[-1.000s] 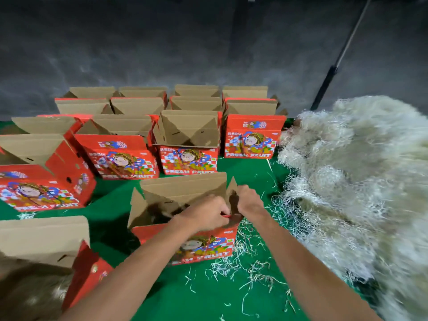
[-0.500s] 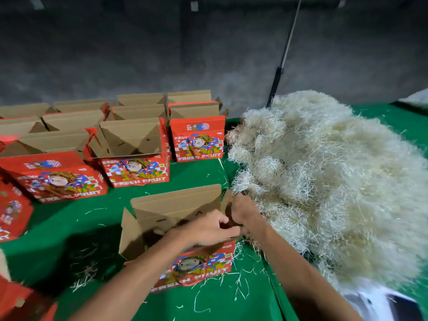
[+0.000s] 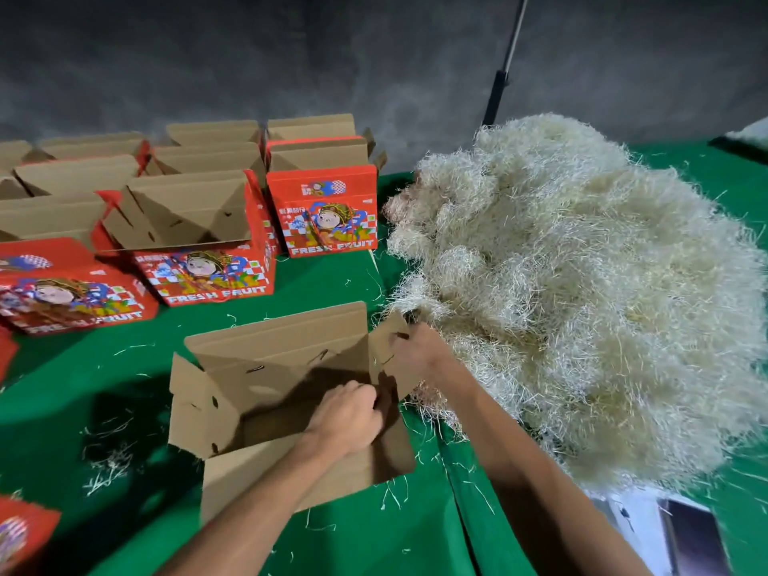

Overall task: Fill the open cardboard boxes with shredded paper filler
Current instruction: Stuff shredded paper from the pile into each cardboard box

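An open cardboard box [image 3: 266, 367] stands on the green table right in front of me, its brown flaps spread and its inside in shadow. My left hand [image 3: 347, 413] is curled over the box's right inner edge. My right hand [image 3: 415, 351] grips the right side flap, which stands up against the pile. A big heap of pale shredded paper filler [image 3: 582, 293] lies just right of the box, touching that flap.
Several open red "FRESH FRUIT" boxes [image 3: 208, 243] stand in rows at the left and back. Loose paper strands [image 3: 108, 459] lie scattered on the green cloth [image 3: 365, 534]. A dark pole [image 3: 498, 93] leans on the grey wall. A white object [image 3: 681, 534] sits at the lower right.
The view has swung right and down over the box. The box has shifted toward the filler pile while both hands stayed on its right side.
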`<state>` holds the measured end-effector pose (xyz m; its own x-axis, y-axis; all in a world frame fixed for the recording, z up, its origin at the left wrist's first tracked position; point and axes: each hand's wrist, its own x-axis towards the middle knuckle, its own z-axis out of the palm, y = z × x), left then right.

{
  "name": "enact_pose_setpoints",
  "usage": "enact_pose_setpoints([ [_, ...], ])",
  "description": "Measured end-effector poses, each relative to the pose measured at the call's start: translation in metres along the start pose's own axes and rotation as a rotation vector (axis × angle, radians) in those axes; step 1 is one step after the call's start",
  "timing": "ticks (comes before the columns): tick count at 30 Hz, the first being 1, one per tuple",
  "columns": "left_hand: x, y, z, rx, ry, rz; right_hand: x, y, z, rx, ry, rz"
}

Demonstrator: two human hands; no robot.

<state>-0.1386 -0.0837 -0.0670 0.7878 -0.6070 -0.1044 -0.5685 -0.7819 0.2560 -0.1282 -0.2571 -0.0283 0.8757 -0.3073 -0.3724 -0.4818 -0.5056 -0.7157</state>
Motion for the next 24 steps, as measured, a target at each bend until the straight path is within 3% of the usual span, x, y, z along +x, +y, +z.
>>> enact_pose_setpoints([
  [6,0.012,0.002,-0.01,0.177,0.154,0.144,0.007,-0.003,-0.032,0.076,-0.272,-0.082],
  [8,0.021,0.008,-0.02,0.076,0.274,0.109,0.024,-0.002,-0.048,0.004,-0.17,-0.134],
  [10,0.039,0.013,-0.034,-0.108,0.406,0.086,0.049,0.003,-0.062,-0.232,-0.001,-0.189],
  [12,0.062,0.023,-0.05,-0.222,0.491,0.147,0.077,0.014,-0.075,-0.494,0.149,-0.176],
  [14,0.089,0.034,-0.064,-0.223,0.544,0.254,0.108,0.027,-0.085,-0.686,0.181,-0.111],
  [17,0.132,0.045,-0.071,-0.228,0.471,0.274,0.155,0.042,-0.1,-0.807,0.215,-0.042],
  [20,0.173,0.05,-0.065,-0.233,0.321,0.187,0.194,0.059,-0.109,-0.906,0.235,0.017],
  [24,0.204,0.049,-0.053,-0.224,0.252,0.086,0.231,0.076,-0.115,-0.863,0.185,0.08],
])
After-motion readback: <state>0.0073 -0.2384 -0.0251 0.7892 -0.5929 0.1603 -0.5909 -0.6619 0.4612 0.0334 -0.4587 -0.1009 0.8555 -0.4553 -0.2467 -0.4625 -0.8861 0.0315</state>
